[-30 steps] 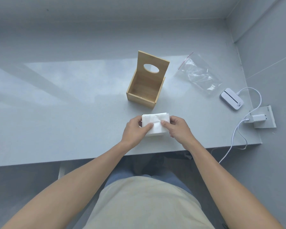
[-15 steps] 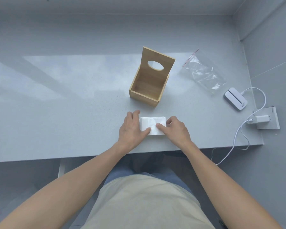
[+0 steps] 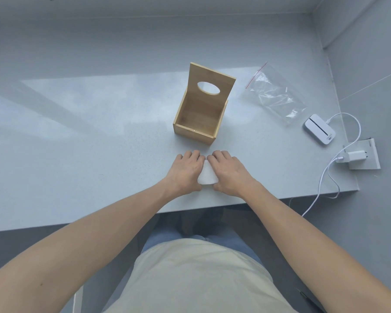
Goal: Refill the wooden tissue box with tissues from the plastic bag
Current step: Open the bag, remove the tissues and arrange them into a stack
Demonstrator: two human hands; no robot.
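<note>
While half a sec ago the tissue stack (image 3: 206, 177) lay flat w/ its top showing and thumbs resting on it, both hands have now closed in over it, covering most of it. Only a white, rounded wedge shows between the palms. It sits on the grey worktop (image 3: 77, 141) near the front edge, just in front of the wooden tissue box (image 3: 201, 114).

Box is open, lid w/ oval hole standing upright at the back, inside bare. Clear plastic bag (image 3: 274, 96) lies flat to the right of it, crinkled, red strip at its mouth.

Left hand (image 3: 186, 171) and right hand (image 3: 229, 172) are palm-down, knuckles up, fingers (image 3: 195, 155) curled over the stack's far edge, fingertips of the two hands nearly meeting, squeezing the tissues from both sides. Forearms angle in from either side.
</note>
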